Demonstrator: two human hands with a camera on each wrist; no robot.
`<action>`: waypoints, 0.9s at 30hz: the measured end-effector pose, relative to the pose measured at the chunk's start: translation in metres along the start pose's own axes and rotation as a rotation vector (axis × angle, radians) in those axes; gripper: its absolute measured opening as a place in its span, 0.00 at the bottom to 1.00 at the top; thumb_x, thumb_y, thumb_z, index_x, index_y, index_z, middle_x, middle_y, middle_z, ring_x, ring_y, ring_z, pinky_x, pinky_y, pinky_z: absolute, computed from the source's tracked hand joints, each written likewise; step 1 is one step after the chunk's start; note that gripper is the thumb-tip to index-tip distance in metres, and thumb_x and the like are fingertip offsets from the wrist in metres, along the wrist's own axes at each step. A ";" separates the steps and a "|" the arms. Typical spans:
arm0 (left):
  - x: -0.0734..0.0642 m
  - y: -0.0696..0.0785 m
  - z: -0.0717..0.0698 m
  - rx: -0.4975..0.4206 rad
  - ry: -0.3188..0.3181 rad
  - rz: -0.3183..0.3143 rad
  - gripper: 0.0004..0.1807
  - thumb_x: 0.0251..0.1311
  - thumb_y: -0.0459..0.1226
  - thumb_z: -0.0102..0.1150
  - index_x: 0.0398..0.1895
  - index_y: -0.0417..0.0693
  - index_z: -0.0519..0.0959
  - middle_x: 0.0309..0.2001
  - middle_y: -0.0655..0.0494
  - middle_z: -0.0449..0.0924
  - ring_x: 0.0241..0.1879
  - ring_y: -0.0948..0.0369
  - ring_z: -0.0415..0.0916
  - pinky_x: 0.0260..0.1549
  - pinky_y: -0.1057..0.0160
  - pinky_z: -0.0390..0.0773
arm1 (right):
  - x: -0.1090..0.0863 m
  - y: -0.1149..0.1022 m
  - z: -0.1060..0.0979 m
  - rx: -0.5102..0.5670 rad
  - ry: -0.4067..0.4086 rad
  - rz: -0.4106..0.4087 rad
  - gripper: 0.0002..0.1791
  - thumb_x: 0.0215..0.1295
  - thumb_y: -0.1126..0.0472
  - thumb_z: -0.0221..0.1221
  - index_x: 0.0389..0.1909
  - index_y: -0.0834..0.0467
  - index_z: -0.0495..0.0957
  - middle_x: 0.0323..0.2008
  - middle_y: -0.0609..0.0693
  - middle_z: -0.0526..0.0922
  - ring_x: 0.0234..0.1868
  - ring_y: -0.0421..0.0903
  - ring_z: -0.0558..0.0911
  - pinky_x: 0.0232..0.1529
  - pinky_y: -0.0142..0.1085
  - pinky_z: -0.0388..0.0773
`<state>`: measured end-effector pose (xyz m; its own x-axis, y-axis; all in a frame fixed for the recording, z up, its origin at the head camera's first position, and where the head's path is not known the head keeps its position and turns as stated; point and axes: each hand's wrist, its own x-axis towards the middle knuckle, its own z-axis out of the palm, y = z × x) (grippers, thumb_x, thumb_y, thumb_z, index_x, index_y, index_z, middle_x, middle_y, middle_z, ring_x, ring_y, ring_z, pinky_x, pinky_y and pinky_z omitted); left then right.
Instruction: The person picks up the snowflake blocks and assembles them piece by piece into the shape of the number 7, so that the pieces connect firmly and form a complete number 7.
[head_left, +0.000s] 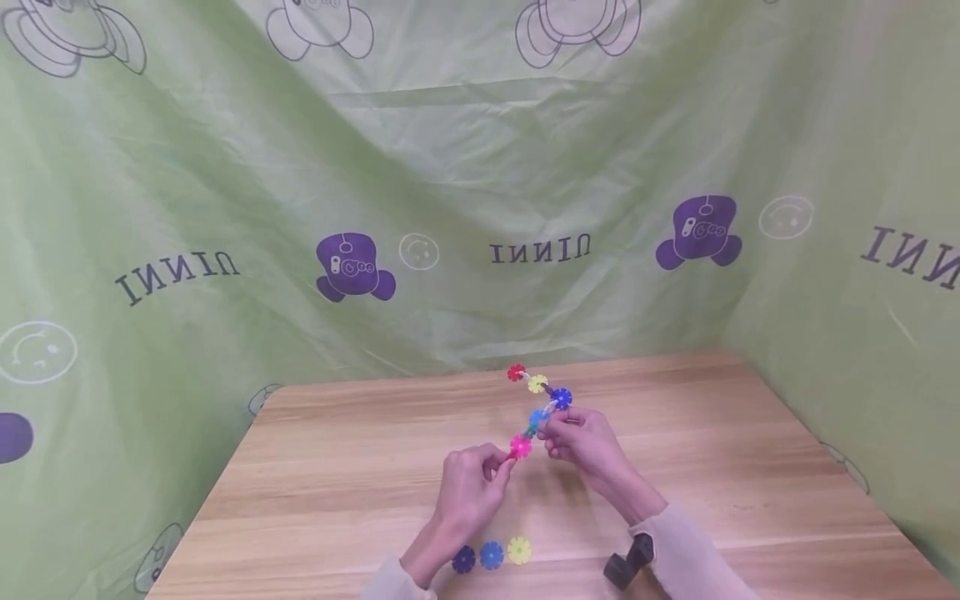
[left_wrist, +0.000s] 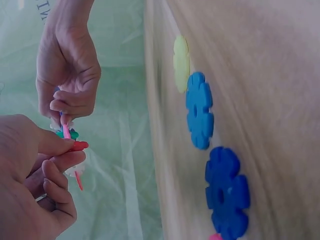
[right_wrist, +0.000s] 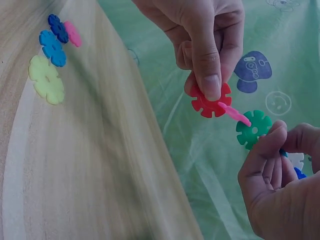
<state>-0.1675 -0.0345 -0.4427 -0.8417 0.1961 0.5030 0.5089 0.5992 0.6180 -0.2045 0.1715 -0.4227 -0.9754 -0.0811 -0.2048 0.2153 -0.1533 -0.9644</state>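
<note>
A chain of flower-shaped interlocking plastic discs hangs above the table between both hands. My left hand (head_left: 468,492) pinches a red disc (right_wrist: 210,107) at the near end, between thumb and fingers. Slotted into it is a pink disc (head_left: 521,447), followed by a green disc (right_wrist: 253,129). My right hand (head_left: 588,446) pinches the chain just past the green one, at a light blue disc (head_left: 537,419) its fingers partly cover. Farther out come a dark blue disc (head_left: 561,397), a yellow disc (head_left: 537,383) and another red disc (head_left: 515,372), with edge-on pieces between.
Loose on the wooden table (head_left: 337,475) lie a dark blue disc (head_left: 463,559), a light blue disc (head_left: 492,555) and a yellow disc (head_left: 519,550) in a row. A pink disc (right_wrist: 73,34) lies beside the dark blue one. Green printed cloth (head_left: 450,167) hangs around the table.
</note>
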 end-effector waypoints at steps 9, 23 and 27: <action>0.003 0.000 -0.004 0.066 0.052 0.033 0.03 0.57 0.29 0.74 0.31 0.44 0.89 0.24 0.54 0.89 0.19 0.78 0.64 0.19 0.78 0.67 | -0.001 0.000 0.000 -0.004 -0.069 -0.024 0.09 0.70 0.66 0.65 0.45 0.66 0.78 0.37 0.52 0.88 0.36 0.43 0.87 0.45 0.35 0.89; 0.003 -0.003 -0.003 0.129 0.100 0.107 0.03 0.55 0.30 0.76 0.31 0.44 0.89 0.25 0.56 0.89 0.21 0.76 0.66 0.21 0.79 0.68 | -0.005 0.012 0.012 -0.069 -0.220 -0.043 0.19 0.69 0.66 0.66 0.55 0.73 0.79 0.46 0.63 0.90 0.41 0.47 0.91 0.51 0.41 0.90; 0.003 -0.002 -0.004 0.143 0.095 0.094 0.03 0.56 0.33 0.77 0.33 0.47 0.90 0.27 0.58 0.90 0.21 0.74 0.68 0.23 0.78 0.69 | -0.005 0.013 0.013 -0.068 -0.191 -0.045 0.17 0.69 0.67 0.64 0.54 0.73 0.80 0.44 0.62 0.90 0.38 0.45 0.90 0.46 0.36 0.90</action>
<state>-0.1705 -0.0381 -0.4401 -0.7676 0.1862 0.6133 0.5478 0.6874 0.4769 -0.1966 0.1572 -0.4319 -0.9559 -0.2621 -0.1324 0.1620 -0.0948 -0.9822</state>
